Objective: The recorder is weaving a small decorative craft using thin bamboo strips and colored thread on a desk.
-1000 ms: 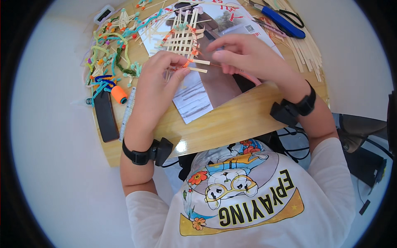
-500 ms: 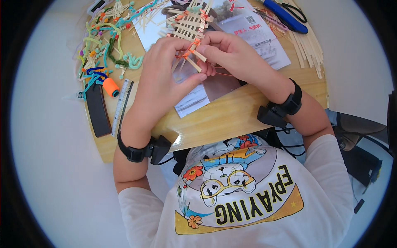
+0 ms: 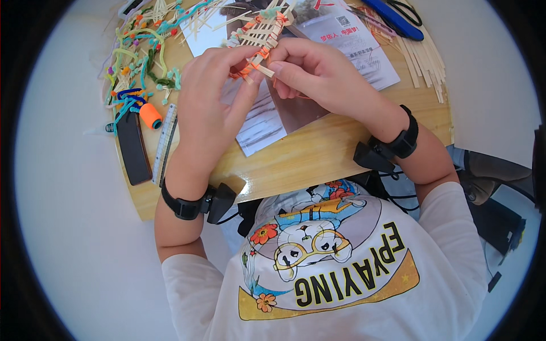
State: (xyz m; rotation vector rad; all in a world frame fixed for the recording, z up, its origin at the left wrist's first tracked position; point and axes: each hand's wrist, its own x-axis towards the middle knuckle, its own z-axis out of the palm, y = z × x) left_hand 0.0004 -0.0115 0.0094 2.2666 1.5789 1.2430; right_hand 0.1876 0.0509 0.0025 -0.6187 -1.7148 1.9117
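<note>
A small woven lattice of thin wooden sticks, bound at its joints with orange thread, is held over the middle of the table. My left hand is closed on its lower left side, the thumb and fingers pinching near a thread-wrapped corner. Close by, my right hand has its thumb and index finger pressed together beside a projecting stick end. Orange thread runs out below the right fingers. The fingers hide part of the lattice's lower corner.
Beneath the hands lies a printed sheet. Loose sticks, a blue-handled tool and black-handled scissors are at right. Leftward are colourful pipe cleaners, an orange thread spool, a ruler and a dark phone.
The lattice has turned and tilted slightly. My left thumb has moved up from below against its lower corner, and my right fingers have shifted a little up and left.
</note>
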